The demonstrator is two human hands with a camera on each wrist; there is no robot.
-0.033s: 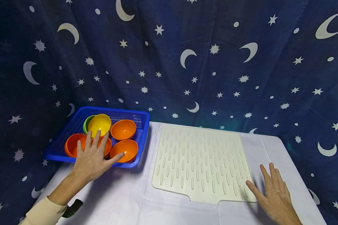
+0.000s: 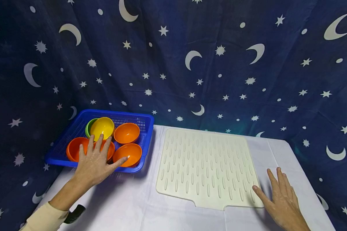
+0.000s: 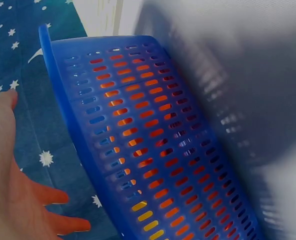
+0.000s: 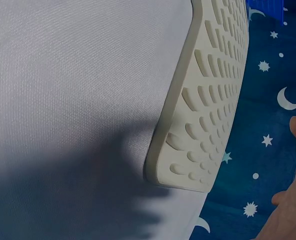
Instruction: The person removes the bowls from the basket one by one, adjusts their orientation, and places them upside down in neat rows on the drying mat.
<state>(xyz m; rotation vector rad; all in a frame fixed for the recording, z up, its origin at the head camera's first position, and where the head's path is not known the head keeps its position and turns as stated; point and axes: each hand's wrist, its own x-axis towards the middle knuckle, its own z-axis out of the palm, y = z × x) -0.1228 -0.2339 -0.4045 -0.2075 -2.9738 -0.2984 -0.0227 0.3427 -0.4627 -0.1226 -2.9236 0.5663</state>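
My left hand [image 2: 93, 165] hovers with spread fingers over the near side of a blue plastic basket [image 2: 148, 119], holding nothing. Several orange bowls [image 2: 128, 133] lie in the basket. Farther back in it, a yellow bowl [image 2: 102, 125] leans over a green bowl [image 2: 88, 127]. The hand partly hides one orange bowl [image 2: 111, 151]. On the right, my right hand [image 2: 284, 200] is held with fingers extended, by the near right corner of a cream ridged drying mat [image 2: 206, 166]; it grips nothing. In the left wrist view, orange and yellow show through the slotted basket wall [image 3: 133, 107].
A white cloth [image 2: 127, 205] covers the table. Dark blue fabric [image 2: 214, 64] with moons and stars hangs behind it and at both sides. The mat's notched, tab-like edge [image 2: 209, 205] faces me. A small black object [image 2: 75, 214] shows beside my left sleeve.
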